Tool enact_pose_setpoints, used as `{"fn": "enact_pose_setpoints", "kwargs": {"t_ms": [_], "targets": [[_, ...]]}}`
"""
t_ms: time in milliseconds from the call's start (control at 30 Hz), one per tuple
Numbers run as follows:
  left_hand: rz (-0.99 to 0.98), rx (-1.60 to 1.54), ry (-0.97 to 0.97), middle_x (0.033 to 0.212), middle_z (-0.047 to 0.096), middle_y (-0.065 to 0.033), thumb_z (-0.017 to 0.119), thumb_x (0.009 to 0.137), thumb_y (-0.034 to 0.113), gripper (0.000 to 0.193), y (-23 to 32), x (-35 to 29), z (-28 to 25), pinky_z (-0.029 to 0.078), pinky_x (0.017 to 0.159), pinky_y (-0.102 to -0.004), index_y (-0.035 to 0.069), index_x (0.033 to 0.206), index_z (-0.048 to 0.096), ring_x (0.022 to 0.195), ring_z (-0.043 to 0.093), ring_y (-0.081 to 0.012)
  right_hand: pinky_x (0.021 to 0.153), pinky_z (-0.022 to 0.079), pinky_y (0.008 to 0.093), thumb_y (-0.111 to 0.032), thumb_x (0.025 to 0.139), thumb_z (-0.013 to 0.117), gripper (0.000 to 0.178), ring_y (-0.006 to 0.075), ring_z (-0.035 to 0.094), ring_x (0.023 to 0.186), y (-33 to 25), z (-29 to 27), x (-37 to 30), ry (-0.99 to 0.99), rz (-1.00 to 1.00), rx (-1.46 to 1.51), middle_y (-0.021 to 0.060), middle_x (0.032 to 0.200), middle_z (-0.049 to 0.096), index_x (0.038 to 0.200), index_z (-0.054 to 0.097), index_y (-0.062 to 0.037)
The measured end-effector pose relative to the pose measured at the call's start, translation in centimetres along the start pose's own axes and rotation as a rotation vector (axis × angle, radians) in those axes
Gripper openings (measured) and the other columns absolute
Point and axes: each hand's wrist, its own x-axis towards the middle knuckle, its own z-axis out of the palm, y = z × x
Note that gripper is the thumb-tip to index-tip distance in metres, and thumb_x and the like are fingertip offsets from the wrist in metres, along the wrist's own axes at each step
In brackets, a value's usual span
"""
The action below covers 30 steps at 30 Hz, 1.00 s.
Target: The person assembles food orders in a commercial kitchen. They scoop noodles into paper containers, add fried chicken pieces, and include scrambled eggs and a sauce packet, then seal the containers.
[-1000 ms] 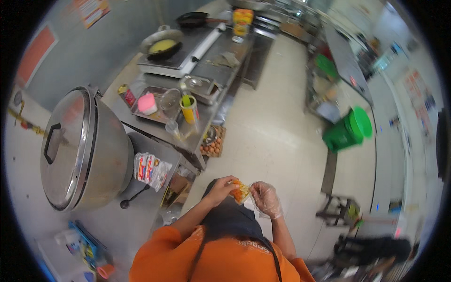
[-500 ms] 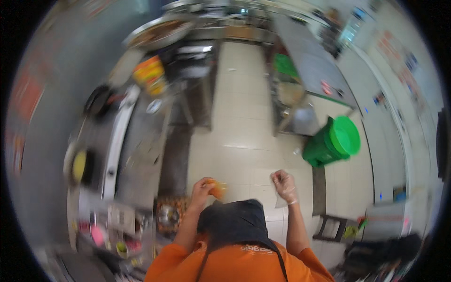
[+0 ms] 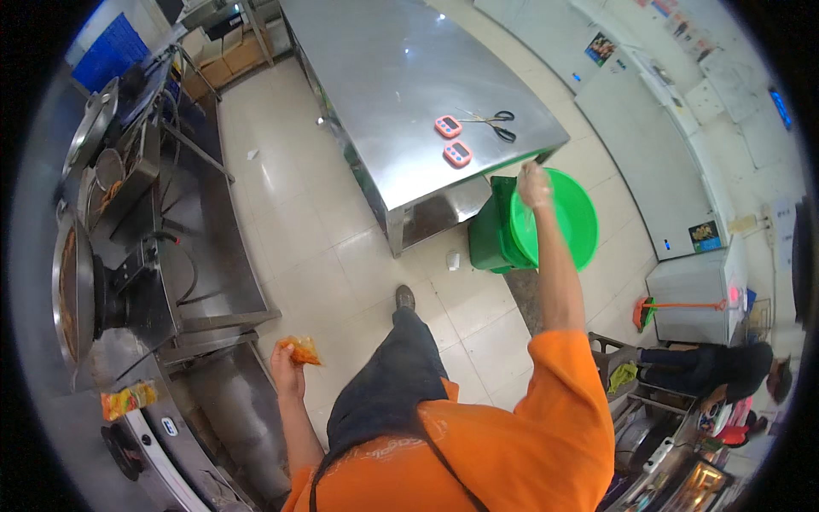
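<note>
My left hand (image 3: 287, 369) is closed on a small clear plastic bag (image 3: 304, 351) with orange contents, held low above the floor. My right arm reaches out to the far right. There my right hand (image 3: 535, 186) is closed, over the near-left part of a bright green round tub (image 3: 573, 218). Something thin and see-through seems to hang below its fingers, too blurred to name. The tub sits on or against a darker green bin (image 3: 489, 235), beside the end of a steel table (image 3: 409, 77).
Two pink timers (image 3: 448, 126) and black-handled scissors (image 3: 499, 125) lie on the table. At left stands a steel cooking counter with a large wok (image 3: 75, 290) and a yellow packet (image 3: 128, 399). A person (image 3: 725, 371) is at the far right, near an orange-handled dustpan (image 3: 644, 314).
I have turned and stepped right, toward the steel table. My right hand has moved forward, from above the floor to over the green tub. The bag is still in my left hand.
</note>
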Motion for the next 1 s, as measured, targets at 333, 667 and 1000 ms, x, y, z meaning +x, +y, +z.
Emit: {"fn": "enact_pose_setpoints", "kwargs": {"t_ms": [333,667,1000], "targets": [[-0.179,0.081,0.235,0.097,0.062,-0.0063,0.057,0.094,0.010,0.017,2.1,5.7,8.3,0.053,0.082,-0.0356,0.001,0.108,0.058,0.091,0.064,-0.0184,0.096,0.050,0.0470,-0.011,0.088,0.060,0.043,0.0412,0.060,0.113,-1.5,3.5,20.4,-0.304,-0.344,-0.303,0.0159,0.119,0.065,0.129,0.056,-0.0206],[-0.071,0.026,0.261,0.095,0.062,-0.0056,0.057,0.097,0.012,0.011,6.2,5.5,13.1,0.051,0.083,-0.0327,0.002,0.102,0.060,0.090,0.061,-0.0166,0.094,0.051,0.0410,-0.016,0.082,0.070,0.062,0.0316,0.064,0.110,5.2,2.6,15.0,-0.309,-0.038,0.320,0.0226,0.128,0.061,0.136,0.047,0.0037],[0.193,0.050,0.610,0.085,0.067,-0.0013,0.068,0.089,0.008,0.014,9.1,-19.2,8.8,0.049,0.068,-0.0242,-0.002,0.099,0.069,0.077,0.061,-0.0075,0.073,0.051,0.0304,-0.006,0.083,0.074,0.036,0.0124,0.061,0.080,-27.6,-7.4,-28.4,-1.946,-0.773,0.949,0.0037,0.083,0.061,0.116,0.058,-0.0028]]}}
